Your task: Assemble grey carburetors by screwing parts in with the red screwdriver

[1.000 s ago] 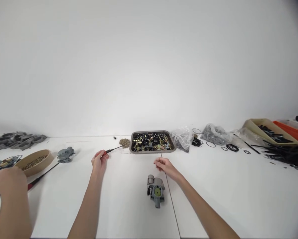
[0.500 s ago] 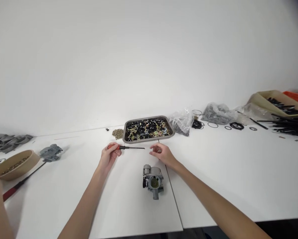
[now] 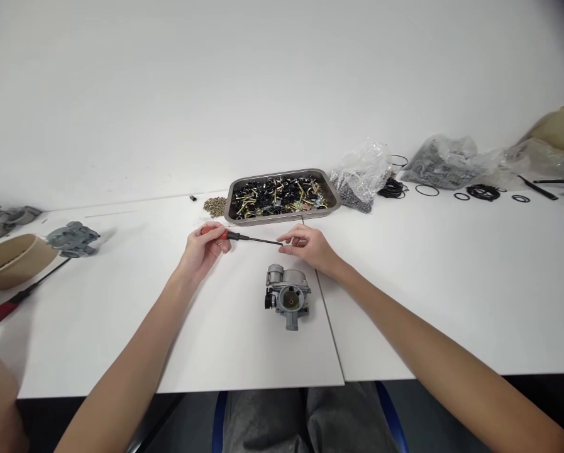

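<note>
Left hand point(image 3: 206, 251) clamped on screwdriver point(image 3: 232, 236) by its red handle, shaft pointing right; right hand point(image 3: 312, 246) has thumb and fingertips at the shaft's end (can't tell if closed on it or some tiny part); grey carburetor point(image 3: 288, 296) on white table point(image 3: 225, 340), nearer the person, untouched; metal tray point(image 3: 282, 219) of mixed hardware beyond both hands, brass-coloured pile point(image 3: 214, 206) beside it
</note>
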`<state>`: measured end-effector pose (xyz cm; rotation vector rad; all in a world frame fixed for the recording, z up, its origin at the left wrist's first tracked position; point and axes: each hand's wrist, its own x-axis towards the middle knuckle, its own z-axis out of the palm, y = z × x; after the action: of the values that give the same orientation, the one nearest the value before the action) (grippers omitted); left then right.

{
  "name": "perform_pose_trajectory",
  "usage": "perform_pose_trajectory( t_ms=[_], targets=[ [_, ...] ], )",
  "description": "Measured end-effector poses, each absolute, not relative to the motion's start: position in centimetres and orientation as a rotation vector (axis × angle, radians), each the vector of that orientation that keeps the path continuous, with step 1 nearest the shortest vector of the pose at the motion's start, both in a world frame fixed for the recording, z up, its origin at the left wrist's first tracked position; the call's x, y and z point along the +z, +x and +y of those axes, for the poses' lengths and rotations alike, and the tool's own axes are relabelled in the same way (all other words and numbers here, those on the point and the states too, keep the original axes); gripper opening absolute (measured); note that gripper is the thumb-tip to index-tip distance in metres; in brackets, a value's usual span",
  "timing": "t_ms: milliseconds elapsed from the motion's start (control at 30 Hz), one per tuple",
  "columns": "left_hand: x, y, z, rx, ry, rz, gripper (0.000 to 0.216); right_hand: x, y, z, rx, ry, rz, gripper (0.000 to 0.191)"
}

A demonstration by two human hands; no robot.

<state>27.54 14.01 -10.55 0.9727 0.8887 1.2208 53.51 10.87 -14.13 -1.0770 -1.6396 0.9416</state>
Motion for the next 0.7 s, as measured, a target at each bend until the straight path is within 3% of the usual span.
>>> perform_pose_trajectory(
  t_ms=[300, 700],
  targets=[
    [-10.79, 27.47, 14.13, 1.215, 0.991, 0.873, 0.016, -13.87, 53.09, 10.43, 1.032, -1.11, -1.531, 0.014],
    [-10.65, 27.48, 14.0, 1.245, 1.0, 0.862, 0.019, -13.47, 53.48, 10.55, 1.286, -1.017, -1.291, 0.033]
  ],
)
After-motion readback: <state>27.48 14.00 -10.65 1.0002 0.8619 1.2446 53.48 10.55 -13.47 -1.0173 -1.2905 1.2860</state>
